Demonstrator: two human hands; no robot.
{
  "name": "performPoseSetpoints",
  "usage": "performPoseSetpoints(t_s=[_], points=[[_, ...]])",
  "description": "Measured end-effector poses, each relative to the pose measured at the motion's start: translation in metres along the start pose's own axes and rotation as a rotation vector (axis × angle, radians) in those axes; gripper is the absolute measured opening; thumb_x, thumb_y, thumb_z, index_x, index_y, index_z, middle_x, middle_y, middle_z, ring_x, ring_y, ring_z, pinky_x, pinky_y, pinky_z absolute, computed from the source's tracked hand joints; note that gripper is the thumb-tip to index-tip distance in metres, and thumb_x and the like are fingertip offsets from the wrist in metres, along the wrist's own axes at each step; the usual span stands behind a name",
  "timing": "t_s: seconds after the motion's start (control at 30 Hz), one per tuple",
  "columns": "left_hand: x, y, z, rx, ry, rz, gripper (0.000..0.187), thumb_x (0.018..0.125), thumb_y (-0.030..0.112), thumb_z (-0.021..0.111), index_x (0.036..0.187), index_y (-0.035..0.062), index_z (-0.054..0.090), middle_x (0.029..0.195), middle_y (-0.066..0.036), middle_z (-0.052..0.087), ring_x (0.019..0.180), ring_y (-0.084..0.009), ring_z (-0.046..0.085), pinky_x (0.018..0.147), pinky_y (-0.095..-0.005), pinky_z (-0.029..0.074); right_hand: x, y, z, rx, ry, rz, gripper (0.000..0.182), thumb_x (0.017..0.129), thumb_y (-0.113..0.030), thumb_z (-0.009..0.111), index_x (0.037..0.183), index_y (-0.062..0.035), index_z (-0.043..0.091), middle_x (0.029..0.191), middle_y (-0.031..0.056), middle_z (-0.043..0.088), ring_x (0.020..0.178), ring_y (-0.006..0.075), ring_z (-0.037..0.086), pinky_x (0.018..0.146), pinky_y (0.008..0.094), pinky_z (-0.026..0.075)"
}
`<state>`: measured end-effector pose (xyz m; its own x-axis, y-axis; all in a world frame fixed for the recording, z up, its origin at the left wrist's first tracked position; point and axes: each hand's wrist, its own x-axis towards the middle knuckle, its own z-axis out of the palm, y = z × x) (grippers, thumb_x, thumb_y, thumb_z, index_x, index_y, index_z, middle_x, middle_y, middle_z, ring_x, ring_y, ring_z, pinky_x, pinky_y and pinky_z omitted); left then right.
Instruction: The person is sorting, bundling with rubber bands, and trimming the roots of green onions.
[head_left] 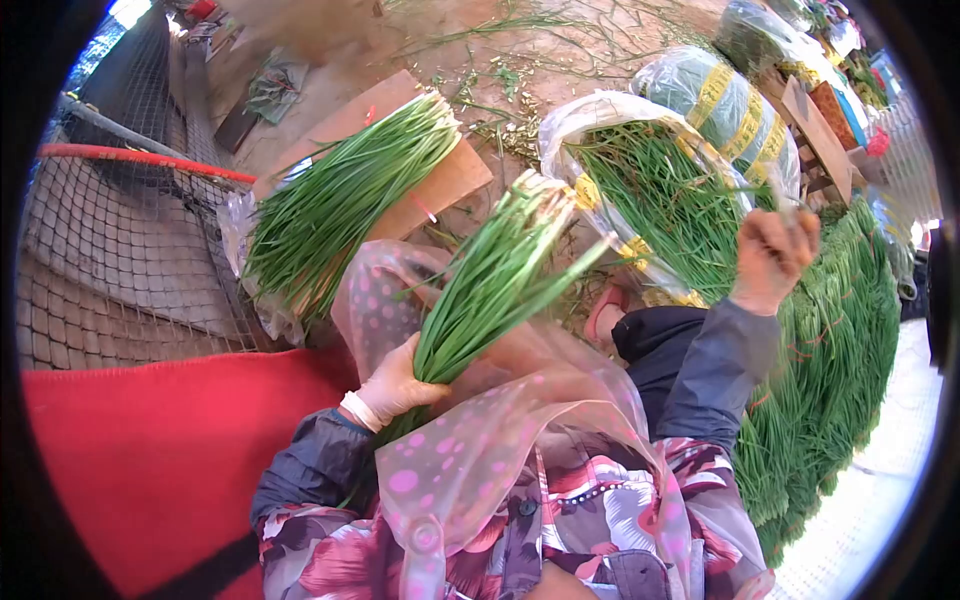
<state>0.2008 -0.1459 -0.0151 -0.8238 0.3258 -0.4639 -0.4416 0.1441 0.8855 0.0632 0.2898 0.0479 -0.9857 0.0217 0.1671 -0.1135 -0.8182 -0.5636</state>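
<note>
My left hand (398,385), in a pale glove, is wrapped round a bunch of long green stalks (495,275) with whitish root ends, which slants up to the right over my lap. My right hand (775,255) is raised at the right, fingers curled; a pale blur shows at its fingertips, too smeared to name. Below that hand lies an open plastic bag (590,110) full of loose green stalks. Another large bundle (350,195) rests on a brown board (455,185) ahead to the left. A clear apron (480,400) with pink dots covers my lap.
A large pile of tied green bundles (830,370) rises on my right. Behind the open bag is a full wrapped bag (715,100) with yellow tape. Red cloth (150,450) and a net with a red-edged rim (120,260) are at the left. Scraps (510,130) litter the ground.
</note>
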Motion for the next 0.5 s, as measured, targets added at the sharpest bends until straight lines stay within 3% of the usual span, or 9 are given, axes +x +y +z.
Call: performPoseSetpoints(t_s=[0.03,0.07,0.1,0.17,0.23,0.3,0.37,0.4,0.5], points=[[0.0,-0.005,-0.003,0.104,0.098,0.024,0.074,0.068,0.012,0.077,0.132,-0.0002,0.042,0.114,-0.011,0.062,0.103,-0.0171,0.056,0.093,-0.0298,0.043,-0.013,0.03,-0.02,-0.356,0.239,0.046,0.017,0.093,-0.017,0.052,0.083,-0.0088,0.063,0.065,0.0017,0.064,0.049,0.0115,0.054,0.063,0.0291,0.05],[-0.002,0.001,-0.005,0.231,0.148,-0.001,0.075,0.068,0.017,0.076,0.132,-0.0013,0.041,0.108,-0.017,0.064,0.1,-0.0246,0.062,0.09,-0.0335,0.046,-0.026,0.06,-0.039,-0.988,0.0,0.24,0.018,0.09,-0.021,0.057,0.098,-0.0053,0.061,0.072,0.0053,0.067,0.054,0.0143,0.059,0.062,0.0307,0.051],[-0.004,0.006,-0.004,0.23,0.147,0.0,0.075,0.068,0.017,0.076,0.132,-0.0013,0.041,0.108,-0.017,0.064,0.1,-0.0246,0.062,0.09,-0.0335,0.046,-0.036,0.084,-0.046,-1.61,-0.267,0.435,0.033,0.088,-0.025,0.061,0.113,-0.0018,0.06,0.079,0.0089,0.069,0.06,0.0171,0.063,0.062,0.0322,0.052],[-0.004,0.013,-0.005,0.554,0.309,0.136,0.076,0.069,0.017,0.074,0.134,0.0004,0.039,0.107,-0.022,0.063,0.1,-0.0353,0.063,0.086,-0.0383,0.049,-0.051,0.112,-0.012,-1.64,-0.052,0.387,0.056,0.082,-0.022,0.071,0.128,0.003,0.051,0.081,0.0071,0.068,0.059,0.0111,0.061,0.053,0.0241,0.047],[-0.008,0.011,-0.006,0.67,0.324,0.148,0.079,0.07,0.019,0.073,0.137,0.0032,0.036,0.1,-0.025,0.064,0.093,-0.0418,0.062,0.078,-0.0436,0.051,-0.046,0.108,0.064,-1.333,-0.017,0.536,0.056,0.079,-0.022,0.074,0.125,0.0014,0.054,0.08,0.0082,0.068,0.059,0.0109,0.062,0.051,0.0248,0.047],[-0.004,0.015,-0.005,0.823,0.4,0.156,0.082,0.069,0.019,0.073,0.14,0.0056,0.034,0.091,-0.024,0.065,0.085,-0.0422,0.063,0.073,-0.0456,0.051,-0.049,0.136,0.084,-1.595,-0.33,0.48,0.048,0.08,-0.021,0.074,0.12,0.0002,0.058,0.075,0.0078,0.067,0.056,0.0105,0.061,0.051,0.0245,0.048],[-0.003,0.022,-0.004,0.898,0.405,0.146,0.081,0.069,0.018,0.072,0.14,0.0061,0.035,0.086,-0.023,0.065,0.08,-0.0418,0.063,0.07,-0.0465,0.052,-0.056,0.171,0.073,-0.897,-0.189,0.784,0.035,0.083,-0.024,0.07,0.107,0.0012,0.063,0.068,0.0074,0.066,0.054,0.0143,0.062,0.053,0.0274,0.051],[-0.006,0.024,-0.007,0.924,0.434,0.161,0.08,0.069,0.018,0.072,0.14,0.0067,0.036,0.086,-0.023,0.065,0.079,-0.0418,0.064,0.069,-0.0468,0.052,-0.05,0.161,0.072,-0.797,-0.149,0.727,0.024,0.088,-0.024,0.063,0.094,-0.0004,0.065,0.067,0.0054,0.065,0.054,0.0132,0.061,0.05,0.025,0.049],[-0.019,0.022,-0.022,0.955,0.488,0.182,0.079,0.068,0.016,0.072,0.139,0.0087,0.037,0.084,-0.022,0.065,0.076,-0.0412,0.064,0.067,-0.0469,0.052,-0.01,0.118,0.025,-0.352,0.347,0.244,0.022,0.09,-0.025,0.063,0.094,-0.003,0.064,0.063,0.0025,0.061,0.051,0.0054,0.051,0.046,0.0223,0.039]])
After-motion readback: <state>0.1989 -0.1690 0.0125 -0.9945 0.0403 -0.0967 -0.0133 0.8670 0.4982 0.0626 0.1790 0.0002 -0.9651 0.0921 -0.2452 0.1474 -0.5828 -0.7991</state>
